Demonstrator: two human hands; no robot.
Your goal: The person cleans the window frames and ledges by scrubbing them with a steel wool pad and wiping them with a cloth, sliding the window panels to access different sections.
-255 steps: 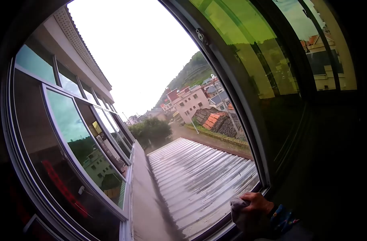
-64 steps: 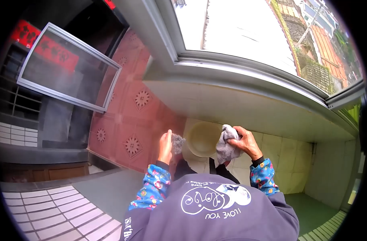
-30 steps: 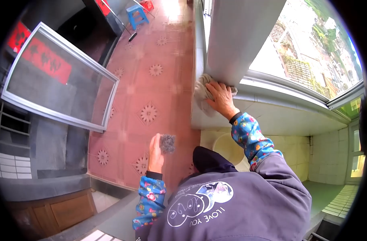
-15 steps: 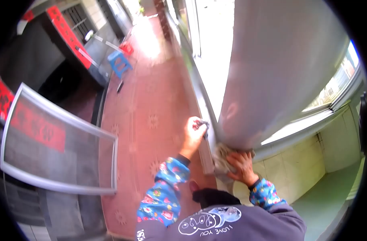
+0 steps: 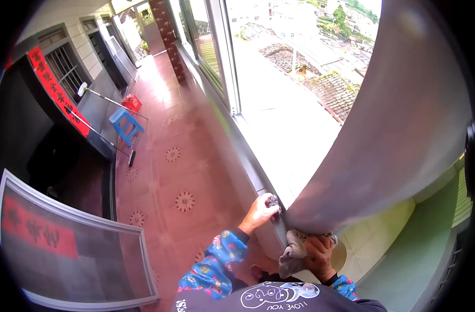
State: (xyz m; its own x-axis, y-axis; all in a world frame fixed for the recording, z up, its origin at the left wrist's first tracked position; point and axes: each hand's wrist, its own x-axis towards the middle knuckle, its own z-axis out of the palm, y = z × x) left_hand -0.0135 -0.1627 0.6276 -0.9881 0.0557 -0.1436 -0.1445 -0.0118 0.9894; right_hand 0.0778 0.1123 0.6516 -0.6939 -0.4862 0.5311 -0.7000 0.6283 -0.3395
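My left hand (image 5: 259, 212) is closed around a dark, shiny, crumpled wad that looks like a steel wool scourer (image 5: 274, 204), at the inner edge of the window ledge (image 5: 255, 174). To its right, my right hand (image 5: 319, 255) presses a greyish-beige cloth (image 5: 293, 250) to the foot of a big smooth grey column (image 5: 372, 125). Part of the cloth hangs below the fingers, and some of it is hidden under the hand. Both forearms wear blue flowered sleeves (image 5: 216, 265).
A framed screen panel (image 5: 76, 244) leans at the left. Along the left wall are a blue stool (image 5: 125, 125), a red container (image 5: 132, 102) and long-handled tools (image 5: 112, 101) on the red tiled floor (image 5: 159, 171). Outside the open window lie tiled roofs (image 5: 333, 91).
The view has swung, bringing roofs outside into sight. My left hand sits lower in view and closer to the column's foot. My right hand stays on the cloth, which now hangs down more.
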